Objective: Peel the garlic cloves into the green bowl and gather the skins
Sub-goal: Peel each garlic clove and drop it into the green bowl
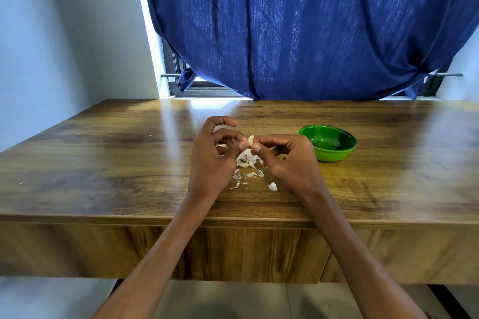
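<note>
The left hand (215,155) is raised over the wooden tabletop (103,163), its thumb and curled fingers pinching a pale garlic clove (251,139) from the left. The right hand (287,160) meets it there, thumb and forefinger pinching the same clove from the other side. Below the hands, a loose pile of white skins (247,163) lies scattered on the tabletop. Farther right, just beside the right hand, sits the green bowl (328,146).
</note>
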Demonstrator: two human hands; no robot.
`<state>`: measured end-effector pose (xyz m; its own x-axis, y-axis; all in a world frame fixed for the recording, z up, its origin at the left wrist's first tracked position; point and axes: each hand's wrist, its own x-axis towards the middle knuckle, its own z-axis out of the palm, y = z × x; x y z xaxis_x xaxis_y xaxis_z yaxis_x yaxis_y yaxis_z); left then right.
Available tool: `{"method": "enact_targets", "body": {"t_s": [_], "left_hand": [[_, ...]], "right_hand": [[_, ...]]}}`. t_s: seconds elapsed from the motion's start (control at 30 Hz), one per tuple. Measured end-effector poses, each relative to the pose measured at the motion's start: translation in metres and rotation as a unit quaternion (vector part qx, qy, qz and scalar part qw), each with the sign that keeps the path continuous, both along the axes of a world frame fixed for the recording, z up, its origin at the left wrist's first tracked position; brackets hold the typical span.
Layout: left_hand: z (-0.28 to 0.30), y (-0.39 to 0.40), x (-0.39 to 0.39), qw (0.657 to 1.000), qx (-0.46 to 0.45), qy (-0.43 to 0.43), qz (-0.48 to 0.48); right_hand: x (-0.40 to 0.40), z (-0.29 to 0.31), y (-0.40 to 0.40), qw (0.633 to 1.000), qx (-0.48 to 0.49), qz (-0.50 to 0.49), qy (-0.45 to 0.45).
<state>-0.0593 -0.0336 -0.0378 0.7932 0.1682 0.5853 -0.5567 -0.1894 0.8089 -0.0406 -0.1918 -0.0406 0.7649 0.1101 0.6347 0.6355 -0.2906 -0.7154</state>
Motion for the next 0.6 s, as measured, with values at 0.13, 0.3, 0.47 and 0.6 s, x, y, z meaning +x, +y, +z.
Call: {"method": "enact_targets", "body": {"t_s": [0.13,0.3,0.47,0.6], "left_hand": [[0.0007,-0.0013,-0.0024,1.0,-0.005,0.007,0.001],[-0.0005,-0.0011,-0.0014,1.0,-0.004,0.012,0.007],[0.0003,-0.0028,-0.0025,1.0,0.018,0.007,-0.007],[-0.0006,-0.0025,-0.0033,1.0,0.028,-0.004,-0.008]], "right_hand": [[-0.0008,0.0007,-0.0005,1.0,-0.003,0.018,0.005],[-0.0024,0.0027,-0.0006,0.999,0.009,0.04,0.011],[-0.0028,0.0038,-0.0004,1.0,0.024,0.016,0.006],[-0.007,0.0054,-0.0009,0.998,0.042,0.039,0.019]]}}
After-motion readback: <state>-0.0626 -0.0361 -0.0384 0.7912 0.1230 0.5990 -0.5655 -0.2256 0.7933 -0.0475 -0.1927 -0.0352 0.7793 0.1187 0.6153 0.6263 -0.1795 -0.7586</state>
